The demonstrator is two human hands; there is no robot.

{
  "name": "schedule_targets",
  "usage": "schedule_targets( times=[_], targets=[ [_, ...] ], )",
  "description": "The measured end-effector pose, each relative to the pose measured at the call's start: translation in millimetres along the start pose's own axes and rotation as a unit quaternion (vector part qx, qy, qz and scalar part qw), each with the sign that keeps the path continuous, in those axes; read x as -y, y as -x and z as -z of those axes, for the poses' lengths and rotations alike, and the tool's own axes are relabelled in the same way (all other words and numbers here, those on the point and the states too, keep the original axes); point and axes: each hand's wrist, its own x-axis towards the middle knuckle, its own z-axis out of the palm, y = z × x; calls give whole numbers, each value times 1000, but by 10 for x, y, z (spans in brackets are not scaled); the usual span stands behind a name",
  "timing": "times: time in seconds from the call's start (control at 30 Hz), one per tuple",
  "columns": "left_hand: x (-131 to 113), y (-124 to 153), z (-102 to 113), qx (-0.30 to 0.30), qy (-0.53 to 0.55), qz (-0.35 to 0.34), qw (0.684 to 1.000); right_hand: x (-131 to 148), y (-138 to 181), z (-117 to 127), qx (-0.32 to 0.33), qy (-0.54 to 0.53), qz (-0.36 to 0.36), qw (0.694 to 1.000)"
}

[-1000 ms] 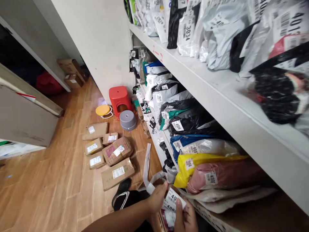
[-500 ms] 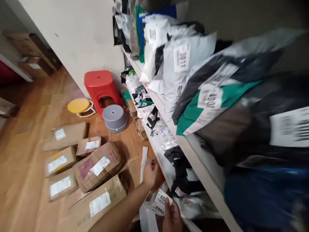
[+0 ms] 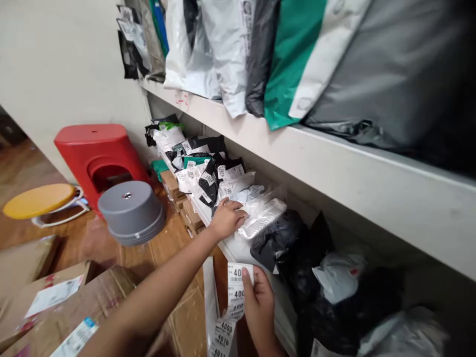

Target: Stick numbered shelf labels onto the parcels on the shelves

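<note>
My left hand [image 3: 227,218] reaches in at the lower shelf, its bent fingers apart and touching the near edge of a clear plastic-wrapped parcel [image 3: 265,216]. Whether the fingertips grip the wrap is hard to make out. Below it, my right hand [image 3: 260,305] pinches a strip of white number labels [image 3: 235,290] between thumb and fingers. The strip hangs down past the bottom of the view, with printed numbers such as 4008 and 4010. Beside the clear parcel sits a dark plastic mailer bag [image 3: 277,238].
Labelled mailers [image 3: 191,176] crowd the lower shelf's far end. Larger bags, including a green-and-white one [image 3: 293,59], stand on the upper shelf [image 3: 334,163]. On the floor are a red stool [image 3: 100,144], a grey stool [image 3: 130,208], a yellow-topped stool [image 3: 39,201] and cardboard boxes [image 3: 89,302].
The view has turned toward the lower shelf and come closer. My left hand has moved from above the floor onto the clear parcel. My right hand still holds the label strip.
</note>
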Motion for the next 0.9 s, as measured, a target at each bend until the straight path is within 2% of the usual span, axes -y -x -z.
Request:
schedule_targets(
  times=[0.07, 0.13, 0.23, 0.33, 0.5, 0.6, 0.67, 0.77, 0.9],
  targets=[
    [82, -105, 88, 40, -32, -40, 998, -53, -53, -56, 37, -3, 25, 999],
    [127, -195, 152, 61, -57, -43, 996, -106, -60, -93, 67, -2, 33, 997],
    [122, -308, 196, 75, -84, -25, 993, -169, -25, -130, 90, -5, 35, 995],
    [49, -384, 177, 79, -98, -55, 991, -197, -10, -149, 105, -9, 32, 994],
    [-17, -438, 103, 136, -57, -160, 976, -182, -124, -224, 104, -25, 36, 994],
    [18, -520, 147, 187, -33, -179, 965, -164, -237, -406, 99, -71, 23, 992],
    [44, -611, 217, 227, -29, -174, 958, -151, -325, -592, 90, -143, -2, 986],
    [69, -746, 315, 283, -32, -158, 946, -126, -482, -892, 42, -300, -54, 951],
    [68, -824, 349, 301, -57, -127, 943, -112, -691, -1157, -84, -453, -132, 878]
  ],
)
